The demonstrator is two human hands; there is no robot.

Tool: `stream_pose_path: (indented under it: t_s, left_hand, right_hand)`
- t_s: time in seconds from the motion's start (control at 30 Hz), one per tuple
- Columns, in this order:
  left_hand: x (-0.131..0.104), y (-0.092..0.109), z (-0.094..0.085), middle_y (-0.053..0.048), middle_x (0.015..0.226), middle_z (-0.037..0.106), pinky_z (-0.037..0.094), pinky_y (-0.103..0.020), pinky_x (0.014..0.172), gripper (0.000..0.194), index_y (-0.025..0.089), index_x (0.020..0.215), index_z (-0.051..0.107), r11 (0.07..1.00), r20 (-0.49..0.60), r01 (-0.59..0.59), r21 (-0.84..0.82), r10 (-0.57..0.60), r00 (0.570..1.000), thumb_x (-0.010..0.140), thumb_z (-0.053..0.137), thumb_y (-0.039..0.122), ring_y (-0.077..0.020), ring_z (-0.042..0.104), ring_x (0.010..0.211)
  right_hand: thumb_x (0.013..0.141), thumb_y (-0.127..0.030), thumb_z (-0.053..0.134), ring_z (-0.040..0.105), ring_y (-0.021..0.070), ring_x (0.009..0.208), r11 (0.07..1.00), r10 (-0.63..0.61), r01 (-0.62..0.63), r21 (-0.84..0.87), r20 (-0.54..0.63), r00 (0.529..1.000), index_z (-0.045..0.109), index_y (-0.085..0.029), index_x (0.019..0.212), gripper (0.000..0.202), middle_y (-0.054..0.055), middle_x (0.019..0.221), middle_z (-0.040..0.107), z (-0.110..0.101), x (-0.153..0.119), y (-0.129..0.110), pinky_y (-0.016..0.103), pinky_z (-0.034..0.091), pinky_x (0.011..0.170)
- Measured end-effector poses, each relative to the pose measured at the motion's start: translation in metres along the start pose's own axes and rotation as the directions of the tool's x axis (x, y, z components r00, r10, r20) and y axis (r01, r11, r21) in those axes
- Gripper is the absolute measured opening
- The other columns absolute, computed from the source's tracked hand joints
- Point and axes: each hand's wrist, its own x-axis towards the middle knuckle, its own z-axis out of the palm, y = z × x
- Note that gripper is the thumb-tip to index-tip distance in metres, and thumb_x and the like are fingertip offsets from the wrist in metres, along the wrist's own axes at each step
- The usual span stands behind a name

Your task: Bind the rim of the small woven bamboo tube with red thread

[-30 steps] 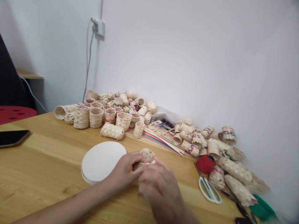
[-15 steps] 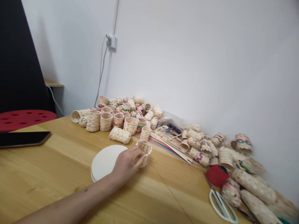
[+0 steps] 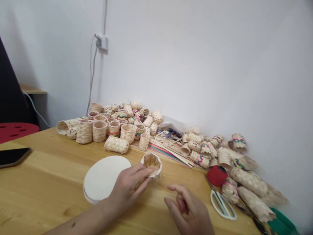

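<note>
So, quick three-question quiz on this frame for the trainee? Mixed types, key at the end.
1. What does the left hand hold?
a) the phone
b) a small woven basket
c) the scissors
2. True or false: the right hand is apart from that basket.
3. Fill in: the pair of scissors on the right lies beside a rounded item coloured black and ____.

Key: 1 b; 2 true; 3 red
</note>
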Motion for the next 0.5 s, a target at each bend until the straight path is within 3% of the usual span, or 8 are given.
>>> stream_pose_path:
  t_s: [0.2, 0.33, 0.5]
  left_hand:
    - [0.000, 0.000, 0.003, -0.003, 0.081, 0.064, 0.043, -0.019, 0.062, 0.024, 0.020, 0.103, 0.067, 0.990, 0.032, 0.069, -0.122, -0.065, 0.997, 0.088, 0.052, 0.009, -0.0124, 0.059, 0.070]
    - [-0.001, -0.001, 0.007, -0.002, 0.078, 0.063, 0.042, -0.020, 0.061, 0.018, 0.020, 0.095, 0.068, 0.974, 0.076, 0.161, -0.161, -0.150, 0.986, 0.088, 0.054, 0.010, -0.0131, 0.058, 0.069]
    - [-0.001, 0.000, 0.009, -0.001, 0.075, 0.062, 0.040, -0.021, 0.060, 0.019, 0.020, 0.093, 0.068, 0.970, 0.111, 0.187, -0.154, -0.171, 0.979, 0.087, 0.053, 0.009, -0.0130, 0.056, 0.067]
  right_hand:
    - [0.090, -0.026, 0.048, 0.044, 0.0112, 0.039, 1.000, -0.024, 0.023, -0.017, -0.088, 0.996, 0.067, -0.020, 0.080, 0.022, -0.006, 0.048, 0.047, 0.034, 0.035, -0.007, 0.021, 0.036, 0.042]
    - [0.089, -0.023, 0.050, 0.048, 0.0112, 0.042, 0.999, -0.032, 0.033, 0.011, -0.110, 0.993, 0.067, -0.020, 0.077, 0.020, -0.004, 0.052, 0.054, 0.042, 0.031, -0.005, 0.021, 0.038, 0.046]
    - [0.088, -0.017, 0.050, 0.061, 0.0122, 0.055, 0.994, -0.042, 0.055, 0.093, -0.140, 0.989, 0.068, -0.019, 0.088, 0.018, -0.001, 0.067, 0.067, 0.050, 0.021, 0.002, 0.020, 0.045, 0.054]
